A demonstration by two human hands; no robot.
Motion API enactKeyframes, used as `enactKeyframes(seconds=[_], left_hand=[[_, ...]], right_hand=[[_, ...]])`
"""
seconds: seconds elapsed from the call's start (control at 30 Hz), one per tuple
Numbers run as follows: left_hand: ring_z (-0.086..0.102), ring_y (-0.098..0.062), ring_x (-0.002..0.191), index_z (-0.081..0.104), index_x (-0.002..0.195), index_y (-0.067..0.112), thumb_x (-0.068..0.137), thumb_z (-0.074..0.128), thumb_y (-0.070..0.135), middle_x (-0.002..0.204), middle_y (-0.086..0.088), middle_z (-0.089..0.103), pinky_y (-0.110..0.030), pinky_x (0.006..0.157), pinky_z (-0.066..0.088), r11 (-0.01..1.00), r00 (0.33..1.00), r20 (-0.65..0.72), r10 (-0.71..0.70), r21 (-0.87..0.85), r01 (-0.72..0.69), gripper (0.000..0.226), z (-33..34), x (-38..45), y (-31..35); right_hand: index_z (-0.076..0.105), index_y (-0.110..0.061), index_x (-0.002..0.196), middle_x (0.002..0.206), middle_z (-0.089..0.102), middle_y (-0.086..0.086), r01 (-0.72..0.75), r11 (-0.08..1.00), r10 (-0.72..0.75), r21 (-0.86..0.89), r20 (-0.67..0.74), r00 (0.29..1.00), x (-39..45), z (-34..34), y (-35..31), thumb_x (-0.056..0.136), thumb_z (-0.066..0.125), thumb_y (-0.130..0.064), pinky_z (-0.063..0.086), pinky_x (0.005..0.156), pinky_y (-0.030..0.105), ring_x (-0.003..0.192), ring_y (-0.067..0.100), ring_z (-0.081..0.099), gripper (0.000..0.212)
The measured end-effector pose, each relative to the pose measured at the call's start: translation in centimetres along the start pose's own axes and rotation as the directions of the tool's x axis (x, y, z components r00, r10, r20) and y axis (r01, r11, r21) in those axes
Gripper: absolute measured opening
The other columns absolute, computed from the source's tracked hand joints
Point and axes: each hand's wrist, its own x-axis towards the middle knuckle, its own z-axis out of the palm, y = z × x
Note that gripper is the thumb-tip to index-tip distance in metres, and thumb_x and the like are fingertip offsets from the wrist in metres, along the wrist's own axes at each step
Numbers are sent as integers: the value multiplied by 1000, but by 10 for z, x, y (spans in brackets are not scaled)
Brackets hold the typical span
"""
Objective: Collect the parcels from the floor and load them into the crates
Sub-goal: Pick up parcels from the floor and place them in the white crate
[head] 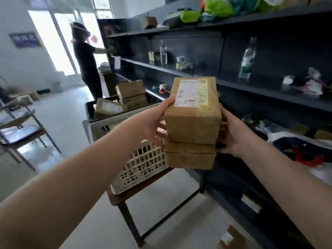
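Note:
I hold a stack of two brown cardboard parcels in front of me, above the white lattice crate point(143, 164). The top parcel point(193, 112) carries a white shipping label; the lower parcel point(190, 156) shows only its front. My left hand point(154, 123) grips the stack's left side and my right hand point(231, 133) grips its right side. The white crate stands on a dark stool point(125, 196). Behind it a black crate point(115, 112) holds several brown parcels point(107, 107).
Dark shelving point(251, 87) runs along the right with bottles, bags and small items. Another person point(86, 62) stands at the far shelf end. Folding chairs point(23, 133) stand at the left. A cardboard piece point(231, 238) lies on the pale floor.

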Motion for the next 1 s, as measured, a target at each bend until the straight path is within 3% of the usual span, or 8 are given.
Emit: enactKeyframes(seconds=[0.17,0.27,0.4,0.53,0.63,0.77,0.87,1.0], left_hand=[[49,-42,113,42,136,26,68,53,77,130,-16,51,-56,85,48,998,998,-61,25,59,-22,85,-99,-13,13],[51,-43,112,47,125,23,68,55,76,121,-18,54,-62,95,42,998,996,-91,11,64,-5,78,-159,-1,17],[50,-42,110,52,105,20,70,56,74,120,-15,53,-63,95,41,999,997,-83,-7,45,11,64,-231,22,20],[53,-37,93,51,105,23,71,56,71,112,-11,56,-57,74,48,1000,994,-106,-10,-5,10,60,-274,49,23],[53,-36,91,50,104,22,72,55,71,110,-11,57,-54,64,46,998,995,-99,-15,-65,9,59,-290,73,26],[53,-38,103,47,120,23,72,57,70,119,-12,57,-56,79,48,990,992,-123,14,-137,-31,68,-300,121,33],[52,-34,110,53,113,19,76,56,65,122,-10,56,-59,100,38,989,987,-157,-37,-146,14,59,-298,160,25],[50,-31,119,39,137,20,78,64,53,132,-8,51,-55,96,43,997,978,-205,-49,-62,37,72,-293,194,12]], right_hand=[[64,-23,113,110,68,6,17,1000,-16,-15,73,997,21,95,-6,66,60,-74,47,87,48,102,29,60,69],[63,-23,109,107,66,5,18,1000,-18,1,87,996,38,153,-2,72,58,-70,47,75,43,97,27,59,60],[62,-21,94,105,65,7,-1,999,-2,37,90,996,64,226,1,74,59,-69,46,89,50,98,27,58,52],[64,-16,103,105,66,8,-27,1000,27,11,63,998,94,272,2,75,57,-70,51,69,39,96,25,61,62],[64,-14,107,105,65,8,-12,999,14,-41,69,997,120,288,-7,76,55,-71,47,66,36,94,25,60,65],[61,-21,115,105,63,5,39,993,-32,-113,64,997,167,295,-22,83,47,-69,46,66,35,90,22,57,59],[53,-24,128,105,60,4,-63,984,73,-164,57,996,200,297,-7,89,45,-61,44,62,36,85,23,54,54],[49,-22,132,113,61,5,-121,970,132,-212,38,990,227,300,7,91,39,-62,39,64,34,87,20,52,58]])
